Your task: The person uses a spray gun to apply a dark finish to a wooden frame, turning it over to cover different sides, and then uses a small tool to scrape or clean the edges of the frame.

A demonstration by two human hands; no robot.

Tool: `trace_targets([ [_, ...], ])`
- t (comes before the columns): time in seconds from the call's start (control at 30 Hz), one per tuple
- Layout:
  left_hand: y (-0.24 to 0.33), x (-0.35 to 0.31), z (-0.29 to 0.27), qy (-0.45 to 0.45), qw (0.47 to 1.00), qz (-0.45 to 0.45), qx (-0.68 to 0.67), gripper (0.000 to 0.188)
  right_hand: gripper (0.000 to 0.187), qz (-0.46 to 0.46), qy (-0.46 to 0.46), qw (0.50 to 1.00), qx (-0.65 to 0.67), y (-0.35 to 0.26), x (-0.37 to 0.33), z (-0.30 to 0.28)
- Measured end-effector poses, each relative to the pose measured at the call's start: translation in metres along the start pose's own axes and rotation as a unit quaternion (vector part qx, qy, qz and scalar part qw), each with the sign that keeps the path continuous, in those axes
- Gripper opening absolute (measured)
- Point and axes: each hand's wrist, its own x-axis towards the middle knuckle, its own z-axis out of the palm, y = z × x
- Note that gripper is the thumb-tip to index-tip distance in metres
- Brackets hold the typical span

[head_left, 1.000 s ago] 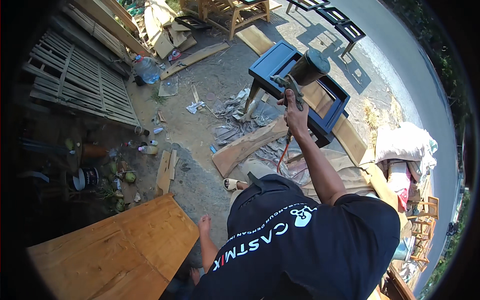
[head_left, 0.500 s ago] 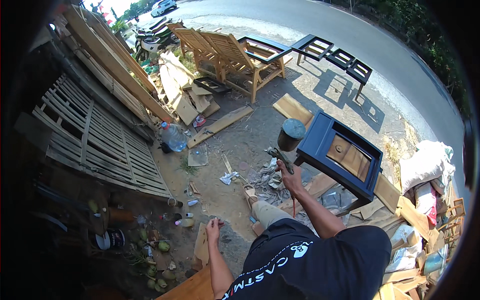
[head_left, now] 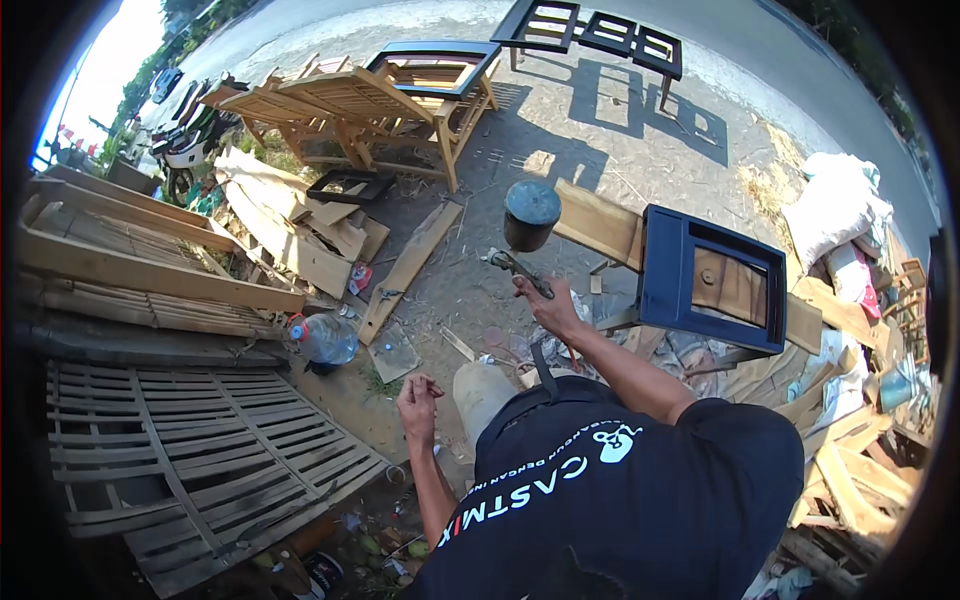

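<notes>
My right hand is wrapped round the grip of a spray gun. On top of the gun sits a dark paint cup with a blue-green lid. A reddish hose hangs below my wrist. To the right of the gun, and apart from it, stands a dark-painted wooden frame on legs, with a rectangular opening through which brown planks show. My left hand hangs low, left of my knee, fingers curled in and nothing showing in them.
Slatted wooden chairs stand at the back, a dark frame across them. Dark frames rest on a stand by the road. Left are a bamboo slat panel, loose planks and a water bottle; right, white sacks and scrap wood.
My view has swung, and I have turned leftward. The spray gun is farther from the dark frame, shifted left of it. My left hand appears higher in view, its fingers still curled.
</notes>
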Motion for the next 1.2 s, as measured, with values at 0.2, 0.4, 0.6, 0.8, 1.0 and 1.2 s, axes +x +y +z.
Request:
trace_targets([
  [0.2,0.215,0.111,0.102,-0.517,0.820,0.216,-0.112,0.046,0.034,0.018,0.133,0.991,-0.001,0.043,0.034,0.047],
  [0.4,0.301,0.162,0.131,-0.827,0.423,0.129,-0.347,0.040,0.032,0.095,0.288,0.952,-0.047,0.047,0.076,0.106],
  [0.6,0.319,0.265,0.082,-0.836,0.381,0.069,-0.388,0.031,0.029,0.123,0.469,0.873,-0.056,0.037,0.130,0.167],
  [0.8,0.329,0.340,0.081,-0.916,0.207,0.043,-0.340,0.025,0.030,0.181,0.662,0.720,-0.103,0.032,0.149,0.151],
  [1.0,0.249,0.416,0.100,-0.892,0.452,0.016,0.022,0.024,0.039,0.178,0.764,0.582,-0.214,0.046,0.148,0.097],
  [1.2,0.049,0.580,0.128,-0.716,0.598,0.074,0.352,0.029,0.042,0.220,0.783,0.535,-0.231,0.056,0.152,0.065],
])
